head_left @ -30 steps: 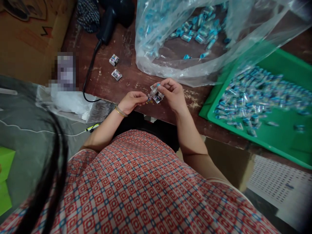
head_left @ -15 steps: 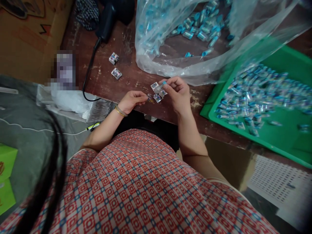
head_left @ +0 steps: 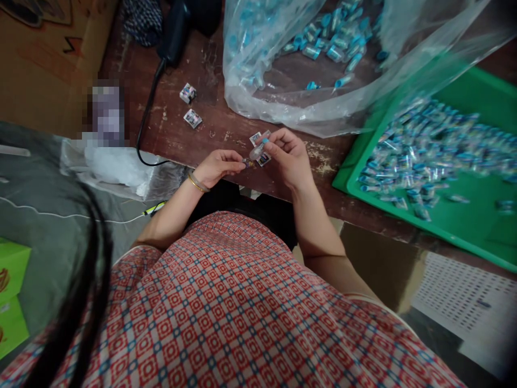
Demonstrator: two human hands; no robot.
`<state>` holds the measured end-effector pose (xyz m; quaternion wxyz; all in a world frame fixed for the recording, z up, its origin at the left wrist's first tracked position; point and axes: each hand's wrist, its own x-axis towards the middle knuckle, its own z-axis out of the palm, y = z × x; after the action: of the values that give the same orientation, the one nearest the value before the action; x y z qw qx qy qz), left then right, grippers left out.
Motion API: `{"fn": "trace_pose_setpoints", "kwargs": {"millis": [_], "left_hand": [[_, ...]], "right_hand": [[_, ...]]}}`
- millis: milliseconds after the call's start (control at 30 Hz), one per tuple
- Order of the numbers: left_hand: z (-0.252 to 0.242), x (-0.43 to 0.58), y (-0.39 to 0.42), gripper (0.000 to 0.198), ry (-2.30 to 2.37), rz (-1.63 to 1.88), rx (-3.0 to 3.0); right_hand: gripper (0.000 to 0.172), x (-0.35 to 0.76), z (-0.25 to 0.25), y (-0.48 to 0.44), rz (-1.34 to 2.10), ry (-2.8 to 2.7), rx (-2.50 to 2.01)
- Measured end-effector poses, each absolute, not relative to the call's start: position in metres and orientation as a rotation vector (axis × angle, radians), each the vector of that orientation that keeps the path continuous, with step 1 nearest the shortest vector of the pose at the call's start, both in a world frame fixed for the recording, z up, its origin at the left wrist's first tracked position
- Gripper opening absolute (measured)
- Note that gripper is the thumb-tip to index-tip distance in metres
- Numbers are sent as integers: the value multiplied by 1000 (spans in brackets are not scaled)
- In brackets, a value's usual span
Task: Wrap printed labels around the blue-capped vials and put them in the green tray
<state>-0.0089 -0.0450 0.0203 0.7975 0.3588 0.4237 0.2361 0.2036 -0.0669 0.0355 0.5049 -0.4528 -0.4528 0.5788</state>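
My right hand [head_left: 288, 156] pinches a small clear tube with a blue cap [head_left: 260, 146] just above the brown table edge. My left hand [head_left: 220, 166] is closed in a pinch beside it, fingertips at something tiny and dark near the tube's lower end. A few small printed labels [head_left: 262, 159] lie on the table [head_left: 210, 126] under the hands. Two more labels [head_left: 190, 105] lie farther back to the left.
A clear plastic bag [head_left: 323, 108] holding several blue-capped tubes lies at the back. A green tray [head_left: 456, 226] full of wrapped tubes sits at right. A black corded tool [head_left: 173, 37] and its cable lie at back left. Crumpled plastic [head_left: 117, 167] sits left.
The tube in my right hand tilted up and away half a second ago, then came back down toward my left fingertips. My left hand has hardly moved.
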Motion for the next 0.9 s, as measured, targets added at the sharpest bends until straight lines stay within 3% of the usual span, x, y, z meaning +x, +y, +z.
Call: {"fn": "trace_pose_setpoints", "kwargs": {"millis": [500,900], "left_hand": [[20,-12,-51,36,898,536,793],[21,3,-64,47,905,599,724]], "right_hand": [[34,197,37,-80,1228,-1262,-1206],[12,181,15,-101,1067,-1281,-1225]]}}
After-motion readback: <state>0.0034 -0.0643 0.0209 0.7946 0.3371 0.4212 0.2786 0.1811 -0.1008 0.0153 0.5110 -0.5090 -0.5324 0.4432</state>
